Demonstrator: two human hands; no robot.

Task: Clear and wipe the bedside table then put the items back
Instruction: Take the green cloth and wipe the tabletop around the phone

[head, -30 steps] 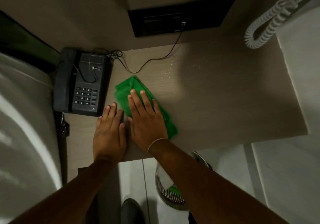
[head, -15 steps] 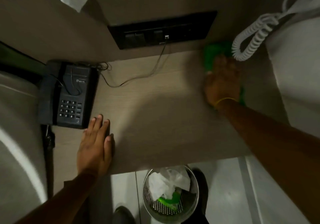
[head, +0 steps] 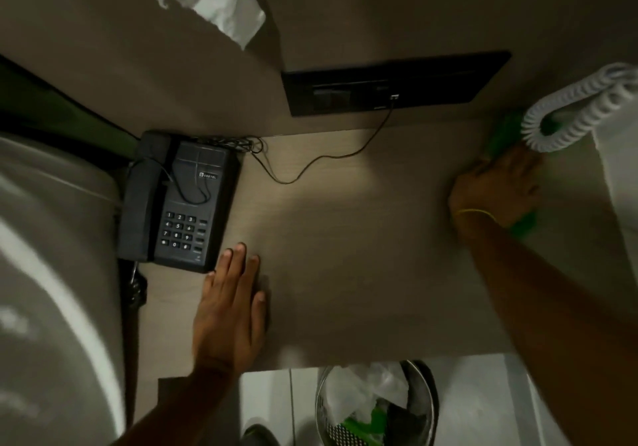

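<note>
Bedside table with a pale wood-grain top (head: 362,256) fills the middle of the frame. At its left edge sits a black push-button desk telephone (head: 179,200), its thin black cord (head: 321,161) running up to a dark wall socket panel (head: 390,83). Just right of the phone's lower corner, the left hand (head: 229,311) lies flat and released, palm down on the bare wood. At the far right of the frame, the right hand (head: 497,186) presses down on a bright green cleaning cloth (head: 504,135), which shows above the fingers and below the wrist, under a white coiled cord (head: 580,111). At the bottom, a round metal mesh wastebasket (head: 376,407) holds crumpled rubbish.
</note>
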